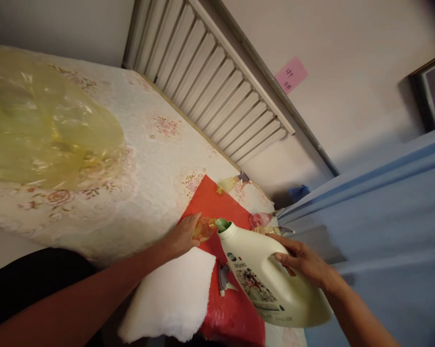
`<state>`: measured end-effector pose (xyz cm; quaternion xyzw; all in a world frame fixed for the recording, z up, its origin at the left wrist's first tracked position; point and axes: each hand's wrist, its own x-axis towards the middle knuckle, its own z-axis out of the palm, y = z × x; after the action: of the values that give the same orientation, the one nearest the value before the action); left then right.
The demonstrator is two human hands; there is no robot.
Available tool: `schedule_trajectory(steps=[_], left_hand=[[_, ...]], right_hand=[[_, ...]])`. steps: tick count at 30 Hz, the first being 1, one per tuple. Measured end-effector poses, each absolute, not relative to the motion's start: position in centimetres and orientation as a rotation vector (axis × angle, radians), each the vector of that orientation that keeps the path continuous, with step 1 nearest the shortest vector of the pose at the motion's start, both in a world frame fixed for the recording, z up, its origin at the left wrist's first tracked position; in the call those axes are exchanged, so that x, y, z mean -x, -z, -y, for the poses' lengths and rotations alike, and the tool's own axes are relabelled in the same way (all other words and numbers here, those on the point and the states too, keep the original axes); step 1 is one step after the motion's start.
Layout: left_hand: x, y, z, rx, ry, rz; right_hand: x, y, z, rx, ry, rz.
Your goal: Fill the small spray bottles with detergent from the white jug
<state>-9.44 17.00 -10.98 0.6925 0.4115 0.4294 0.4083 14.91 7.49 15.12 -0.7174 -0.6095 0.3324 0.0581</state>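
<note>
Over red mat (220, 205), rounded jug (270, 277)

Pale-green jug (289, 289), red sheet (219, 205), floral tablecloth (152, 168)

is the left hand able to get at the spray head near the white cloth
Probably not: the left hand holds a small bottle, though the spray head lies close by.

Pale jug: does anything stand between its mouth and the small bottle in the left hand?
Nothing visible does. The pale jug, held in the right hand, has its mouth right at the neck of the small bottle in the left hand; whether they touch, I can't tell.
</note>
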Motion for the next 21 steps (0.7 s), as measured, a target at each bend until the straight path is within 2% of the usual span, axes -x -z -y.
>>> schedule_trajectory(steps=[7, 15, 21], left_hand=[[10.3, 9.8, -17.4, -1.701, -0.993, -1.100], [10.7, 10.1, -17.5, -1.690, -1.060, -1.039], [10.3, 11.2, -17.4, -1.752, -1.069, -1.022]], right_hand=[[-16.2, -13.3, -6.3, 1.974, -1.071, 1.583], [-17.9, -12.7, -6.6, 1.770, -0.887, 1.424], [-17.3, -10.2, -8.4, 1.573, -0.732, 1.332]])
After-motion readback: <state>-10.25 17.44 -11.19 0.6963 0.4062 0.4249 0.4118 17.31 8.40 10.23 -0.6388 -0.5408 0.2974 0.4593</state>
